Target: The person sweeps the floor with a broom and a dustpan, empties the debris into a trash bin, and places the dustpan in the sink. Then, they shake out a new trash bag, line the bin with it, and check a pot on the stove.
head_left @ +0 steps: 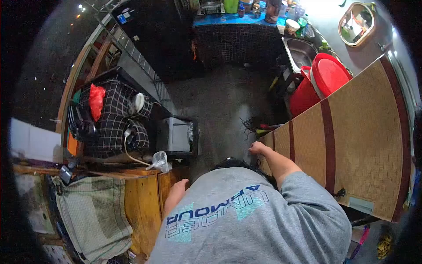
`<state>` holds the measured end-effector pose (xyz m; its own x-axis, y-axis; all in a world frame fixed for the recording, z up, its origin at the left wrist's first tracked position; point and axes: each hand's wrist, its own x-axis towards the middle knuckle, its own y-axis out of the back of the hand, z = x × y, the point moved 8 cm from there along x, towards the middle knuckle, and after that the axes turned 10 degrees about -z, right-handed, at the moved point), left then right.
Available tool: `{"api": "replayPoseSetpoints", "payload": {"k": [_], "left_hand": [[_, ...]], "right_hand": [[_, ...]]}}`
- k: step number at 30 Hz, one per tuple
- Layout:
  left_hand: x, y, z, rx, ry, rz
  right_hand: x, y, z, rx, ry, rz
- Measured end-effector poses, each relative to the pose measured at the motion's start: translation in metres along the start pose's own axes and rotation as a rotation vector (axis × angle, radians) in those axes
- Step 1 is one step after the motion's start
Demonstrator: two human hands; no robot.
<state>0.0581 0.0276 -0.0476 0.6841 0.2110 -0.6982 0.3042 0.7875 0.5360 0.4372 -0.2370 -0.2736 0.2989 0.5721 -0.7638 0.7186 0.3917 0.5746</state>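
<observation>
My right hand point(257, 148) hangs over the dark floor, close to the edge of a brown panel with dark red stripes point(351, 114). Its fingers are curled in, and whatever they may hold is hidden. Just beyond it lie dark bristles point(249, 126) and a yellow-green and pink thing point(265, 129). Beside the wooden cabinet point(143, 211), my left hand point(178, 189) is low at my side; most of its fingers are hidden. A grey printed shirt point(246, 215) covers my body.
Left stand a checkered-cloth-covered surface point(112, 119) with a red bag point(96, 101), and a dark-rimmed bin point(179, 134). Ahead is a blue counter point(237, 20) with containers. To the right are a metal sink point(301, 52), a red tub point(303, 97) and a red lid point(330, 75).
</observation>
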Motion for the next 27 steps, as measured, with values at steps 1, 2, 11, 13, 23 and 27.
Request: {"api": "replayPoseSetpoints", "payload": {"k": [1, 2, 11, 13, 23, 27], "left_hand": [[-0.011, 0.014, 0.005, 0.032, 0.047, 0.006], [-0.016, 0.025, 0.004, 0.065, 0.092, 0.013], [0.121, 0.1, 0.043, 0.232, 0.036, -0.133], [0.161, 0.122, 0.048, 0.26, 0.024, -0.176], [0.321, 0.317, 0.181, 0.473, -0.161, -0.084], [0.367, 0.368, 0.23, 0.594, -0.19, -0.067]], "right_hand": [[-0.006, 0.001, -0.006, 0.137, 0.001, -0.01], [-0.011, 0.002, -0.013, 0.276, 0.002, -0.018], [0.004, 0.074, 0.097, 0.386, -0.129, 0.11], [-0.011, 0.085, 0.12, 0.698, -0.314, 0.138], [-0.023, 0.113, 0.176, 1.485, -0.749, 0.458], [-0.057, 0.156, 0.185, 1.8, -0.885, 0.818]]}}
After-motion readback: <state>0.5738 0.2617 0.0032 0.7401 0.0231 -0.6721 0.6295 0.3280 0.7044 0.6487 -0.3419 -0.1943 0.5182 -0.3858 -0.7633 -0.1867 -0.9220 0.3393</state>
